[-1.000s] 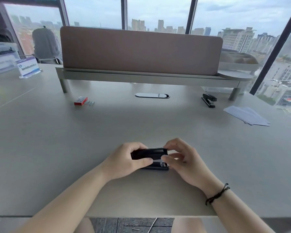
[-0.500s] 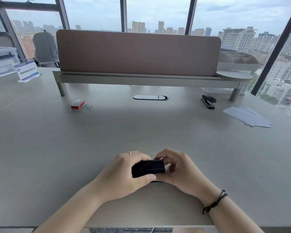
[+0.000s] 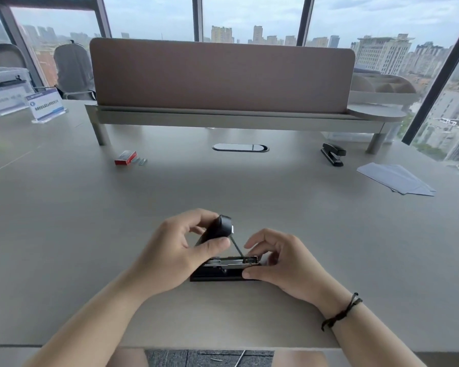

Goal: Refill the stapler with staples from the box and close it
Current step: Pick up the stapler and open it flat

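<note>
A small black stapler [image 3: 223,271] rests on the grey desk [image 3: 329,234] in front of me, swung open with its metal staple channel exposed. My left hand [image 3: 175,255] grips the black top cover [image 3: 219,229], lifted up and back. My right hand [image 3: 278,263] pinches the front end of the base, holding it down. The red staple box [image 3: 125,157] lies far off at the back left, with two loose staple strips [image 3: 140,161] beside it.
A second black stapler [image 3: 333,155] sits at the back right by a stack of white papers [image 3: 398,178]. A raised shelf with a brown divider panel [image 3: 220,78] spans the back. A sign stand [image 3: 47,105] and plastic bin are at far left.
The stapler was closed between both hands. My left hand has since lifted the top cover up and back, exposing the staple channel, while my right hand holds the base down.
</note>
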Demonstrator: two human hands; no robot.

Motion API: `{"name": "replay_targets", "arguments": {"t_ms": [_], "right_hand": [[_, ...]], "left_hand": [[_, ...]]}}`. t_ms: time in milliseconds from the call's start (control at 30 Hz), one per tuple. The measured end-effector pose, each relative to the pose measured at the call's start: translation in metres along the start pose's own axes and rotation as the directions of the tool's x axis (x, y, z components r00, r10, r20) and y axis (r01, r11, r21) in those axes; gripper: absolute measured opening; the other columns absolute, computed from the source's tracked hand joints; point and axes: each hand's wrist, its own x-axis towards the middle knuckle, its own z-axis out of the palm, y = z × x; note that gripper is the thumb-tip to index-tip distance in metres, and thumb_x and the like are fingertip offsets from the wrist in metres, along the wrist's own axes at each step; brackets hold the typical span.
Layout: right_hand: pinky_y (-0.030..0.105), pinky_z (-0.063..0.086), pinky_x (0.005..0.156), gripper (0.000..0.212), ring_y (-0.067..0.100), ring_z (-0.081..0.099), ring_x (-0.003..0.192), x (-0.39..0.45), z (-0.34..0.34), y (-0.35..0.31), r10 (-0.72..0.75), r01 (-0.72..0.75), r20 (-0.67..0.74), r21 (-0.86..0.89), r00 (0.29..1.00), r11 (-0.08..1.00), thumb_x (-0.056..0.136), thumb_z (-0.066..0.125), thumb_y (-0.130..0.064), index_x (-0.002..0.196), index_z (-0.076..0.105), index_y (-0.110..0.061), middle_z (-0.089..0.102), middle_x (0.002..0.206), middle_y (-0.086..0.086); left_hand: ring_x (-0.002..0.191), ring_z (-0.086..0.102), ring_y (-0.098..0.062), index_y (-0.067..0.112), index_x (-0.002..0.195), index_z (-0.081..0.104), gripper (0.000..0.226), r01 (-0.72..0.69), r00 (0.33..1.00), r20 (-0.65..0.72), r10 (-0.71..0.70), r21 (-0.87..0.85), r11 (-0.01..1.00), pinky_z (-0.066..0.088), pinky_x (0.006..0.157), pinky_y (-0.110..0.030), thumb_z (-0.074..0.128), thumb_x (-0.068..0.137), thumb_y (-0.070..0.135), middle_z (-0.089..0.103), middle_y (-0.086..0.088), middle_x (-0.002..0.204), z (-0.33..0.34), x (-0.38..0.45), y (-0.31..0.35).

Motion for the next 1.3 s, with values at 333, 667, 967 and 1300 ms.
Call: {"name": "replay_targets", "arguments": {"t_ms": [333, 667, 967, 1300], "right_hand": [[0.014, 0.044, 0.057, 0.032, -0.001, 0.049, 0.049, 0.001, 0.001, 0.005, -0.007, 0.007, -0.008, -0.033, 1.000, 0.999, 0.065, 0.090, -0.030, 0.089, 0.071, -0.036, 0.078, 0.091, -0.007], [0.011, 0.043, 0.057, 0.031, -0.002, 0.051, 0.049, 0.001, 0.002, 0.004, -0.011, 0.011, -0.017, -0.031, 1.000, 0.999, 0.064, 0.091, -0.026, 0.086, 0.071, -0.036, 0.078, 0.091, -0.006], [0.015, 0.046, 0.058, 0.036, 0.001, 0.050, 0.051, 0.002, 0.002, 0.007, -0.021, 0.020, -0.019, -0.029, 1.000, 0.999, 0.063, 0.092, -0.026, 0.089, 0.071, -0.039, 0.078, 0.093, -0.006], [0.028, 0.049, 0.061, 0.009, 0.009, 0.061, 0.063, 0.040, 0.003, -0.008, 0.008, 0.000, -0.060, 0.126, 0.998, 0.992, 0.080, 0.082, -0.024, 0.083, 0.076, -0.029, 0.074, 0.078, -0.007]], "left_hand": [[0.084, 0.068, 0.000, 0.013, 0.090, 0.073, 0.006, 0.125, 0.982, -0.104, -0.156, -0.257, 0.958, 0.049, 0.080, -0.005, 0.074, 0.085, 0.009, 0.077, 0.011, 0.085, -0.063, -0.044, -0.053], [0.109, 0.067, 0.001, 0.040, 0.101, 0.067, 0.049, 0.302, 0.939, 0.111, -0.327, 0.197, 0.933, 0.048, 0.100, -0.026, 0.080, 0.060, 0.064, 0.069, 0.024, 0.119, -0.086, -0.060, -0.074], [0.110, 0.064, 0.006, 0.043, 0.100, 0.066, 0.035, 0.295, 0.941, 0.095, -0.324, 0.234, 0.926, 0.047, 0.104, -0.027, 0.086, 0.072, 0.037, 0.065, 0.033, 0.120, -0.085, -0.059, -0.076], [0.087, 0.074, -0.011, 0.024, 0.090, 0.076, 0.008, 0.332, 0.941, -0.093, -0.326, 0.066, 0.941, 0.054, 0.085, -0.028, 0.077, 0.085, 0.031, 0.079, 0.006, 0.093, -0.096, 0.006, -0.065]]}}
